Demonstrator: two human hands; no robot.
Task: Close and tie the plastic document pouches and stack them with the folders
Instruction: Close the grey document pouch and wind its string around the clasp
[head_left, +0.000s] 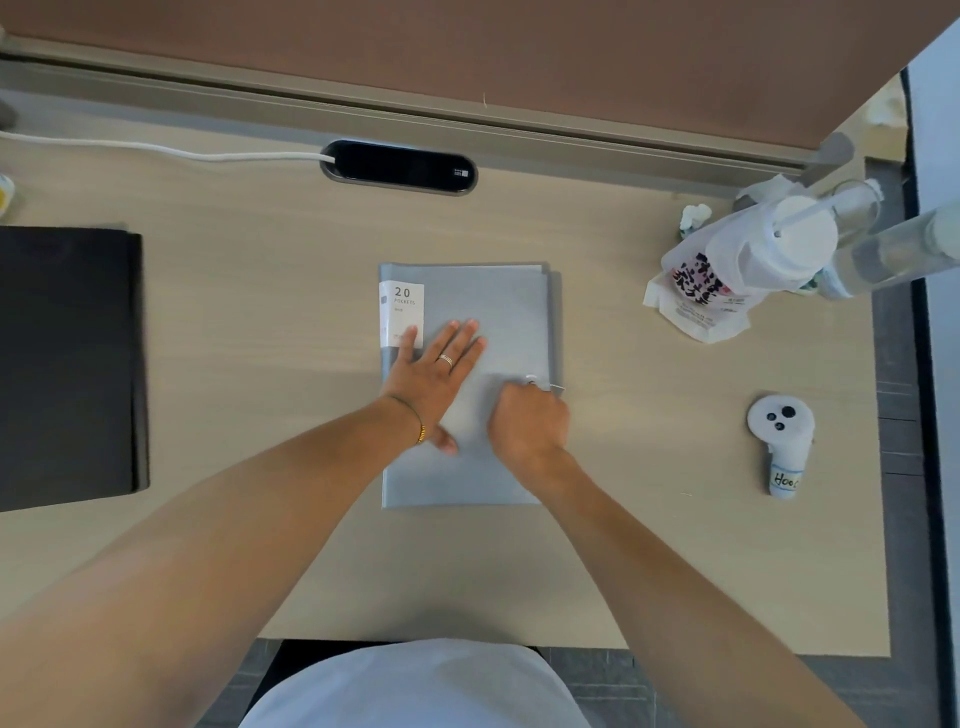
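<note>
A grey document pouch lies flat at the middle of the bench, its long axis running away from the person, on top of what may be two folders whose edges show at its right side. The left hand presses on it, fingers spread, holding nothing. The right hand is curled, its grip pinched at the pouch's round clasp by the right edge. One black folder lies well apart to the left.

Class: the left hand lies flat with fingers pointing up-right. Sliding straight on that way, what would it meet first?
The left hand would probably cross the grey pouch to its far right edge, then bare desk; nothing else seems in line.
</note>
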